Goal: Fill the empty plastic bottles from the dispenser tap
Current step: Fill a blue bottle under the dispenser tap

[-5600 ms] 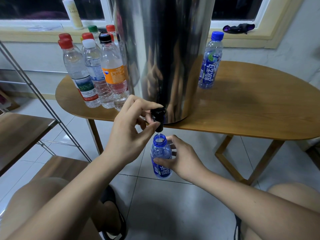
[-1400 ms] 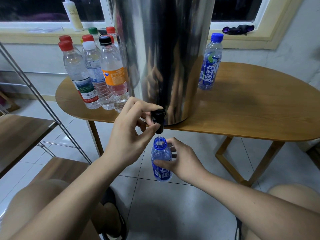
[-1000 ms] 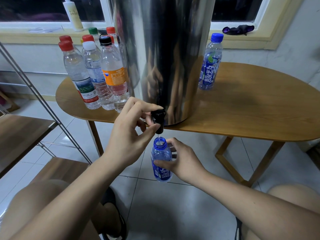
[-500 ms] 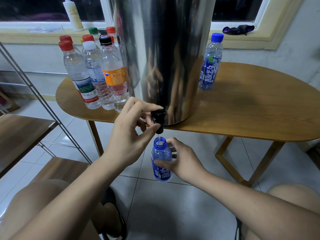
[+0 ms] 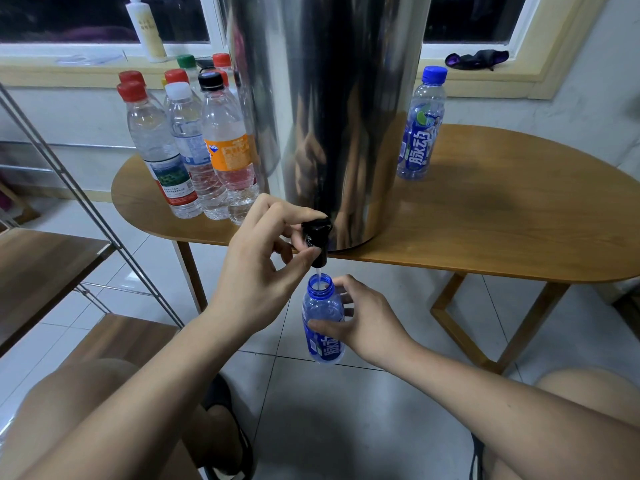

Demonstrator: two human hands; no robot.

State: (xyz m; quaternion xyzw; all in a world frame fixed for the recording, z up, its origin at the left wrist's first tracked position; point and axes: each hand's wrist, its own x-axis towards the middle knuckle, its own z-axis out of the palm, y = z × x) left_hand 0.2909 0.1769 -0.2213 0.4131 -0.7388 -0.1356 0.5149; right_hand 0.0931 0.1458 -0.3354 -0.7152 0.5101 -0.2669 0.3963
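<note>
The left hand (image 5: 256, 268) pinches the black plastic tap (image 5: 317, 239), index finger curled over its top and thumb pressed to the spout from below. A thin stream of water (image 5: 319, 270) falls from the spout into the open mouth of the blue bottle (image 5: 322, 313), which hangs uncapped just under the tap, at 6 o'clock from it. The right hand (image 5: 367, 322) grips this bottle from its 3 o'clock side, thumb across the front above the label and fingers wrapped round the back. The bottle is translucent blue plastic, rounded at the shoulder, with a white-lettered label. How full it is cannot be read through the tint.

The tap juts from the foot of a tall cylindrical dispenser (image 5: 329, 116) of mirror-bright steel. The dispenser stands at the near edge of a rounded wooden table (image 5: 502, 230).

At 10 o'clock from the tap is a tight cluster of capped clear bottles. Its front row has a red-capped bottle (image 5: 159, 157), a white-capped bottle (image 5: 194, 147) and an orange-labelled bottle (image 5: 228, 150) with a black cap. Their contents are unclear. At 2 o'clock, past the dispenser, a second blue bottle with a blue cap (image 5: 420, 133) stands upright and alone.
</note>
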